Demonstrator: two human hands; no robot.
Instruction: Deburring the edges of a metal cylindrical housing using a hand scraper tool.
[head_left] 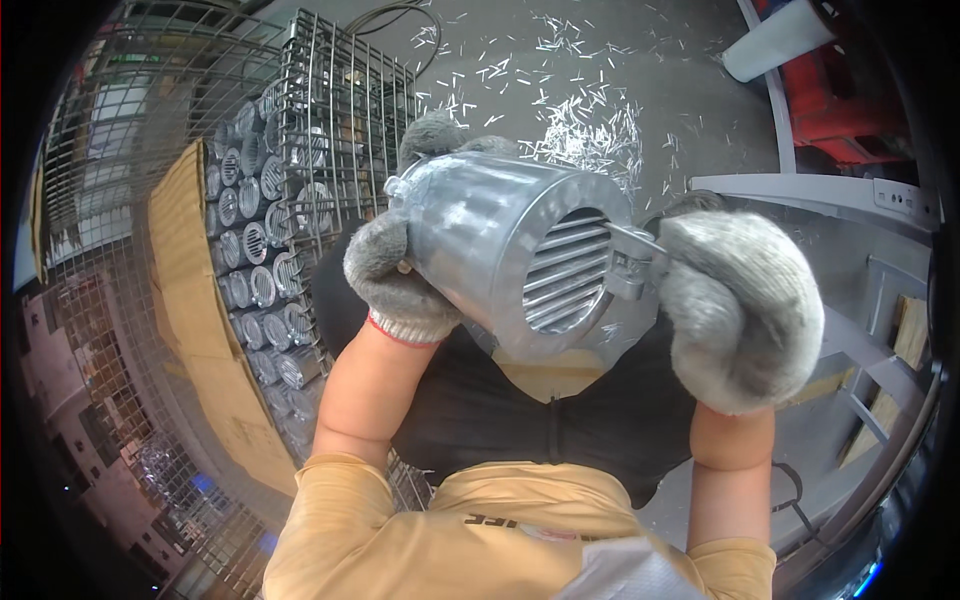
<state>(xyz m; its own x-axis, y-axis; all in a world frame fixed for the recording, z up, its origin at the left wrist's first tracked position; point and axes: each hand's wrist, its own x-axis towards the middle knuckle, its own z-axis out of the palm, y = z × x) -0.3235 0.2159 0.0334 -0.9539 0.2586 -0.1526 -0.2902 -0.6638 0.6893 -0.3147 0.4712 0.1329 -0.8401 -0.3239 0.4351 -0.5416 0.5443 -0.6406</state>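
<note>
A shiny cast metal cylinder lies tilted in front of me, its slotted round end facing me and to the right. My left hand, in a grey-white knit glove, is wrapped round its back end, fingers over the far side. At the slotted end, my gloved right hand is closed on a thin metal tool. The tool's flat tip reaches the edge of the slotted opening, beside a small protruding lug. Most of its handle is hidden inside the glove.
To the left stands a wire mesh cage with many similar cylinders stacked behind a cardboard sheet. Thin metal slivers litter the floor beyond my hands. A grey metal frame and a red object are at the right.
</note>
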